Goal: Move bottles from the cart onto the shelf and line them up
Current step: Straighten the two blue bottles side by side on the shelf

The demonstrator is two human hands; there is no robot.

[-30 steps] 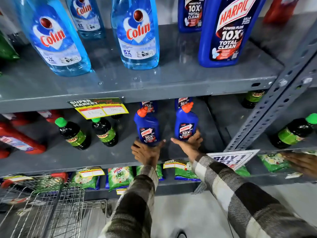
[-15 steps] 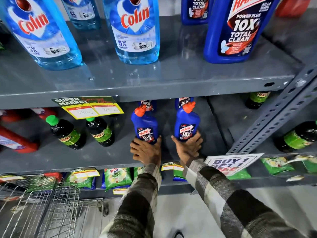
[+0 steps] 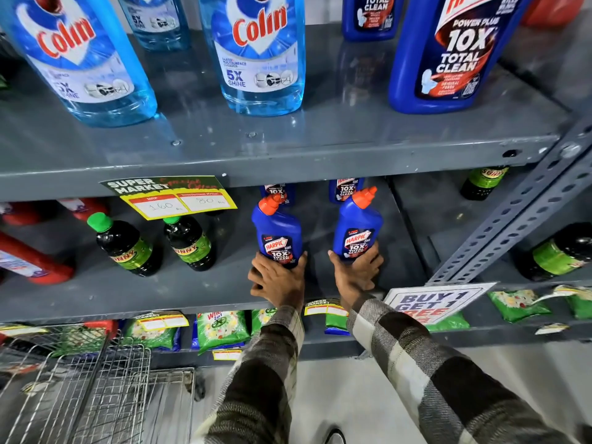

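Note:
Two small blue Harpic bottles with orange caps stand upright on the grey middle shelf [image 3: 96, 293]. My left hand [image 3: 278, 280] wraps the base of the left Harpic bottle [image 3: 278, 233]. My right hand [image 3: 356, 275] wraps the base of the right Harpic bottle [image 3: 357, 229]. Behind each one stands another Harpic bottle [image 3: 277, 192], mostly hidden by the shelf above. The wire cart [image 3: 80, 386] is at the bottom left, on the floor by the shelf.
Two dark green-capped bottles [image 3: 126, 245] stand left of the Harpic pair, red bottles further left. Big Colin bottles [image 3: 259, 52] and a large Harpic bottle [image 3: 448, 52] fill the upper shelf. A slotted upright [image 3: 512, 216] and a "Buy 1 Get 1" sign [image 3: 432, 301] are at the right.
Both hands closed in from beside the two bottles and now grip their bases. The bottles stay in about the same spot. A hand at the far right edge has gone from view.

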